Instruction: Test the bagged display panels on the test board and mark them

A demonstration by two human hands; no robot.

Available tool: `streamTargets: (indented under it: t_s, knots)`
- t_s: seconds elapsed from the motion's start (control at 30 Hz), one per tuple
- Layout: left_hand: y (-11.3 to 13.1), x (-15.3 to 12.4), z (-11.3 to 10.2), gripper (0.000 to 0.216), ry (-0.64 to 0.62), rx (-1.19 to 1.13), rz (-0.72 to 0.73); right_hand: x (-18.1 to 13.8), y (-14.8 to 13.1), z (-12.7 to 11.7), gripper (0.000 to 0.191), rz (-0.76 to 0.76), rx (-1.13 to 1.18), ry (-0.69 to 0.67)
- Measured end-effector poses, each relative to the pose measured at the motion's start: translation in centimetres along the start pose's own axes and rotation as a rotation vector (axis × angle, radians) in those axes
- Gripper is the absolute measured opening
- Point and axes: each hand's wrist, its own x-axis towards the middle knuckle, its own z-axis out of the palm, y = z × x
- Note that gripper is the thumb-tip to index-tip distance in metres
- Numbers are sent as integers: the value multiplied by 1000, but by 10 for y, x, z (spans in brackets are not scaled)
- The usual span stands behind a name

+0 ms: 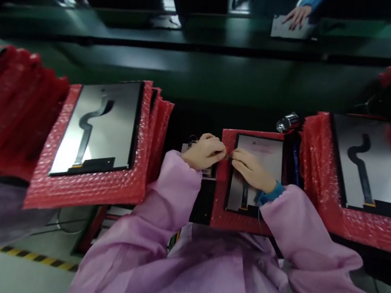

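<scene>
In front of me a display panel with a dark ribbon cable lies on a red bubble-wrap bag. My left hand is at the bag's left side, its fingers pinched together near the panel's left edge. Reaching across the panel, my right hand has its fingertips closed at that same edge, close to the left fingertips. Whatever is between the fingers is too small to make out. A blue band with a thin cord circles my right wrist.
Stacks of red bubble-wrap bags stand on both sides, topped by a left panel and a right panel. A shiny metal object sits behind the middle bag. Across the bench, a co-worker's hand touches a pale flat piece.
</scene>
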Motion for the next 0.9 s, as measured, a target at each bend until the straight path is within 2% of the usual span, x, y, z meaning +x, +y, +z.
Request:
streamTargets:
  t_s: [0.4,0.9]
  knots:
    - [2,-1,1,22,-40,-1,16,2,-1,2,27,-17,-119,-25]
    - [8,-1,0,21,-40,17,6,1,4,4,29,-26,-147,-19]
